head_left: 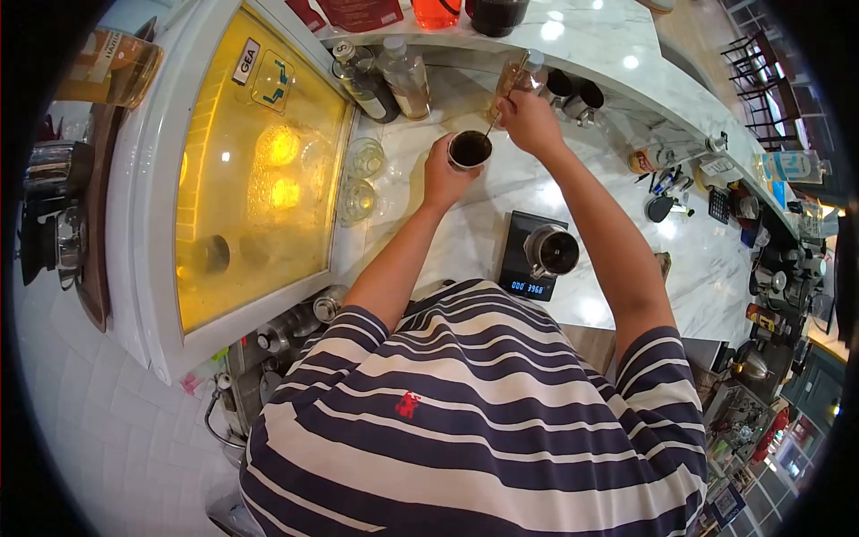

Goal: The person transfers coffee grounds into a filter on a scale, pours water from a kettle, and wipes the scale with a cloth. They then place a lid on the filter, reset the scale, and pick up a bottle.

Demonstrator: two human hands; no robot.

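Note:
My left hand (445, 182) is wrapped round a cup (480, 166) with dark contents, held over the marble counter. Above and right of it, my right hand (531, 123) pinches a thin metal stirring spoon (494, 123), whose lower end reaches into the cup at its rim. Its tip is hidden in the dark contents. Nearer my body, a metal pot (540, 253) with a dark inside stands on a black digital scale (517, 252) with a lit display.
Left of my left arm stands a yellow-lit glass-door fridge (259, 179), with two clear glasses (359, 199) beside it. Bottles (407, 79) line the back, and metal cups (584, 101) stand beyond my right hand. Small tools (660, 208) lie at the right. A raised marble ledge (608, 45) borders the counter (617, 242).

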